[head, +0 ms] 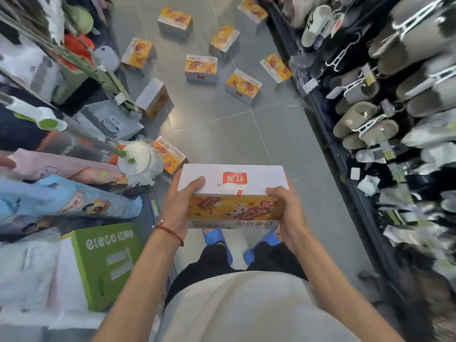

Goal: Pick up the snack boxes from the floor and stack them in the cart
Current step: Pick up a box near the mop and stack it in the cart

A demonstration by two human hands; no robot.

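I hold one snack box (233,193) at waist height, white on top with a red logo and an orange printed side facing me. My left hand (180,206) grips its left end and my right hand (287,211) grips its right end. Several more orange-and-white snack boxes lie scattered on the grey tiled floor ahead, among them one in the middle (201,68), one to its right (243,85) and one close by under a mop head (170,156). No cart is in view.
A narrow shop aisle runs ahead. Left shelves hold mops (138,161), soft pillows and a green carton (108,265) that jut into the aisle. The right rack (370,119) hangs slippers and socks. My blue shoes (214,239) stand on the floor below the box.
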